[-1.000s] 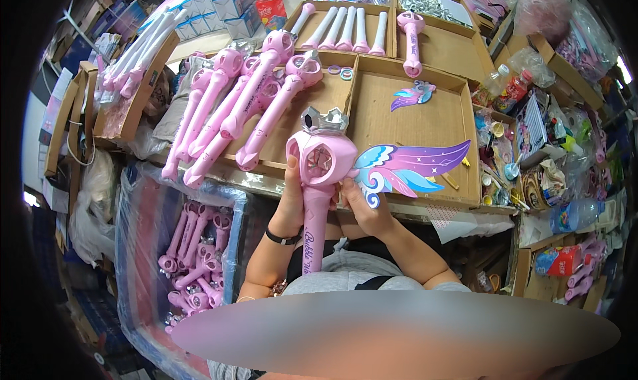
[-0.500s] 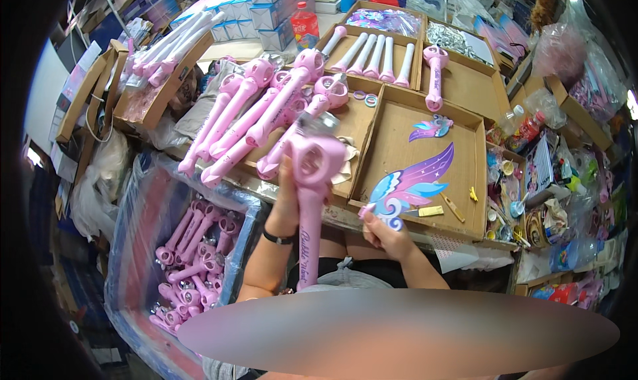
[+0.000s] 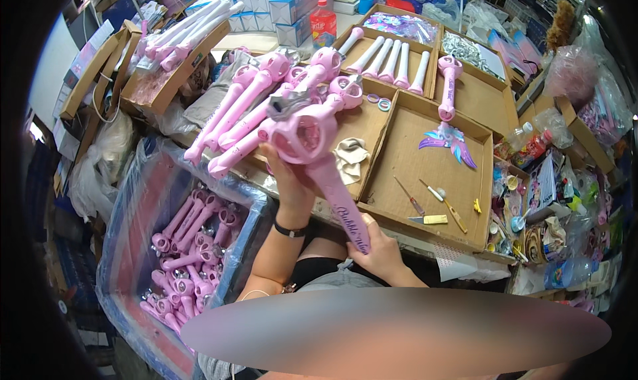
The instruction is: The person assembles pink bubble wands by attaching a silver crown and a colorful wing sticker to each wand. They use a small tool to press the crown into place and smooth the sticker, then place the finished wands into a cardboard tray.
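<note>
A pink toy wand (image 3: 329,177) with a ring-shaped head and a silvery top slants across in front of me. My left hand (image 3: 289,184) is wrapped round it just below the head. My right hand (image 3: 382,250) grips the lower end of the handle, which carries dark lettering. Several similar pink wands (image 3: 247,107) lie in a pile just beyond. Purple-and-blue wing pieces (image 3: 449,144) lie in the cardboard tray (image 3: 399,157) to the right; whether they overlap cannot be made out.
Left of me, a plastic-lined bin (image 3: 136,247) holds many pink wands. In the tray lie a thin screwdriver (image 3: 407,194) and a yellow-handled blade (image 3: 430,219). Beyond stand white handles (image 3: 392,61) in a box and a red bottle (image 3: 323,24). Clutter fills the right side.
The large wing piece has left my right hand, and a wing shape now lies farther back in the tray. My right hand has moved onto the wand handle. The wand has tilted from upright.
</note>
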`<state>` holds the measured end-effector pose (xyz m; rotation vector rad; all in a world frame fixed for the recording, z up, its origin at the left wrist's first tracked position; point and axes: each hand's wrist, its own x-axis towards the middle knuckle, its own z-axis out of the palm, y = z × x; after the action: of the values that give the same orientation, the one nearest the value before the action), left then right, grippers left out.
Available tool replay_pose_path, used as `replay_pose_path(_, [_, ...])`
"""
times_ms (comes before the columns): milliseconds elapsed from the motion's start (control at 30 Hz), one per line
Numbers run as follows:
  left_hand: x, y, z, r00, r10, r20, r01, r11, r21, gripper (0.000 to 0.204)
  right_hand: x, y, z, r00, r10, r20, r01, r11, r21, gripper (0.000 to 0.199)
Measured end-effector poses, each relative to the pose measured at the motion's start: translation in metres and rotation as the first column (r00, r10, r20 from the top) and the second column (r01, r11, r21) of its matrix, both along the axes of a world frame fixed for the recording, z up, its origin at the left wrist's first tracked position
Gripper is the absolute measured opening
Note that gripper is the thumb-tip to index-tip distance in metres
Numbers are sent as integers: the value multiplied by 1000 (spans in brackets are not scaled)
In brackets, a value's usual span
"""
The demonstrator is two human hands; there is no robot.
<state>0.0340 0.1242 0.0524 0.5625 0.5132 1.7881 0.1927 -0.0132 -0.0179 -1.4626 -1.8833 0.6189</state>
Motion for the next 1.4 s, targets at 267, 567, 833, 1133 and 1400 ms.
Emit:
replay_pose_path(267, [-30, 24, -2, 995, -89, -47, 87, 995, -47, 60, 24, -7, 29, 968, 34, 248, -44, 998, 34, 68])
replay_pose_path(567, [-22, 30, 3, 872, -443, 208, 428, 897, 113, 62, 35, 9, 18, 572, 109, -813, -688, 603, -403, 69])
replay_pose_path(833, [-3, 45, 11, 981, -180, 74, 180, 984, 4, 49, 33, -9, 15, 841, -31, -540, -326, 767, -552, 64])
replay_pose_path(1133, [10, 54, 5, 964, -139, -228, 161, 984, 81, 56, 55, -35, 32, 885, -214, -413, -88, 795, -600, 55])
replay_pose_path(1400, [-17, -39, -48, 633, 5, -774, 71, 995, 64, 33, 172, 71, 50, 595, -284, -752, 126, 957, -262, 39])
